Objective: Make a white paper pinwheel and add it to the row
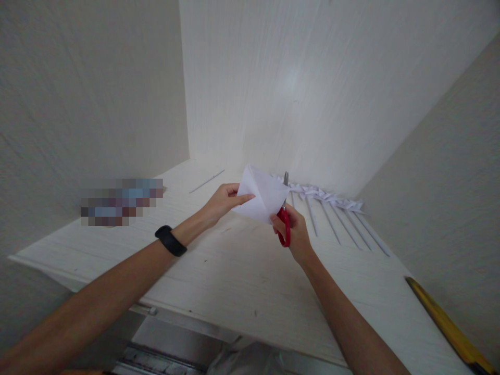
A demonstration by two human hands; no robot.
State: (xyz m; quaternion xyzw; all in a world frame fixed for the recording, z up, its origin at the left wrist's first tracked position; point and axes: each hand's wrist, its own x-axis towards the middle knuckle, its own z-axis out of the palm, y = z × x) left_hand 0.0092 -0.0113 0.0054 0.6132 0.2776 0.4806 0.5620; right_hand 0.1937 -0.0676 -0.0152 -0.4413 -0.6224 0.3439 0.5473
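Holds a thin sheet of plain white paper (261,196) raised above a broad white tabletop (234,281), near the middle of the view. Looks smooth, matt and faintly lavender in the dim light, folded into a roughly kite-shaped piece with straight, clean edges. Comes to a point at the top and to another at the right. Bears one straight crease, slanting from the top point down toward the lower right edge and splitting the face into two facets.

Pinched firmly at the left side by the bare left hand (224,203), with the thumb laid across the near face and the fingers mostly hidden behind. Closed, with the bare right hand (297,229), around red-handled metal scissors (288,226). Points the silver blades upward, right at the sheet's right corner; cannot tell about any paper between the blades.

Shows, beyond and to the right, an overlapping row of folded, pointed white paper pieces (328,198) near the back wall, with slender, straight white sticks (331,224) reaching from there toward the near side. Shows also, farther left and well apart from that row, a single thin white rod (207,181) on the tabletop.
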